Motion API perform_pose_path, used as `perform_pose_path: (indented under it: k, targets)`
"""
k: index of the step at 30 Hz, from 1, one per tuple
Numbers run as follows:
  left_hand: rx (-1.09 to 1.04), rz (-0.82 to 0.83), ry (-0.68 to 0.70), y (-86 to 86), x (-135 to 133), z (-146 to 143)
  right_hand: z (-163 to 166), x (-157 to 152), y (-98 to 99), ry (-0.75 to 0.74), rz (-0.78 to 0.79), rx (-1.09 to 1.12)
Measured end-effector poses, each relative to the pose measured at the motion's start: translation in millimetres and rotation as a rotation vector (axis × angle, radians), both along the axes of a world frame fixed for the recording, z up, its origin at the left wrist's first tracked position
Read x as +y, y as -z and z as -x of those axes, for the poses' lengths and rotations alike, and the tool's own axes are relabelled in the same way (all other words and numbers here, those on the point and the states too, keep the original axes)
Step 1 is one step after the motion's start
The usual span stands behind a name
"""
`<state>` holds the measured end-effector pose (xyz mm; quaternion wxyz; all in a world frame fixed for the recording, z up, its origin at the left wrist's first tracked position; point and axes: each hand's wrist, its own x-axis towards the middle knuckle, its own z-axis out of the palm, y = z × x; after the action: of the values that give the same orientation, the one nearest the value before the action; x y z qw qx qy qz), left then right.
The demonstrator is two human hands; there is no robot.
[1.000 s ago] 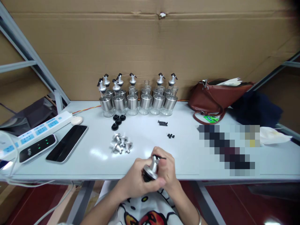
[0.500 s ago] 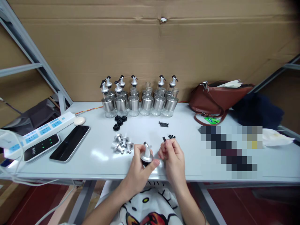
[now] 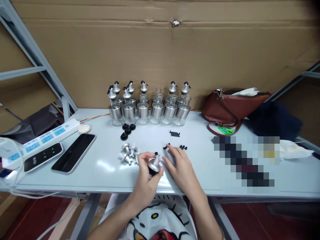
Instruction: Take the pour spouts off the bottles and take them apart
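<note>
My left hand (image 3: 145,176) is closed round a silver pourer cap (image 3: 154,164) with a black tip, held just above the white table's (image 3: 105,173) front edge. My right hand (image 3: 178,164) lies beside it with fingers stretched out flat and nothing in them. Its fingertips are next to a small black lever piece (image 3: 166,146) lying on the table. A pile of silver pourer caps (image 3: 128,154) sits just left of my left hand.
Several glass bottles with steel bases (image 3: 150,108) line the back, some capped. Black stoppers (image 3: 126,130), black levers (image 3: 174,133) and tiny black bits (image 3: 183,147) lie mid-table. Left are a phone (image 3: 73,152) and a power strip (image 3: 45,136). A brown bag (image 3: 232,103) sits right.
My hands came apart and moved forward over the table. The right hand, which pinched a small black piece half a second ago, has flattened out, and the piece now lies by its fingertips.
</note>
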<state>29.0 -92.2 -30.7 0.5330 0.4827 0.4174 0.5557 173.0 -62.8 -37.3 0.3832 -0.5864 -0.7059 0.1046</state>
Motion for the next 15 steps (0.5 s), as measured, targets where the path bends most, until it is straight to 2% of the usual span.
perform_pose_path:
  k: [3,7,10,12,15]
  targets:
    - [-0.006,-0.033,-0.026,-1.0,0.6,-0.8,6.1,-1.6,0.5,0.018,-0.024,-0.056]
    - [-0.029,-0.046,-0.014,-4.2,0.6,-2.3,11.6,-4.3,-7.6,-0.069,0.001,-0.142]
    - [-0.056,-0.034,-0.068,-5.2,0.8,-2.8,17.4,-2.8,-10.4,-0.121,0.002,-0.174]
    - [-0.054,-0.022,-0.084,-4.5,1.3,-2.5,21.2,-0.4,-7.9,-0.136,-0.003,-0.190]
    - [-0.043,-0.001,-0.012,-2.9,1.9,-0.8,24.2,2.7,1.5,-0.091,-0.021,-0.235]
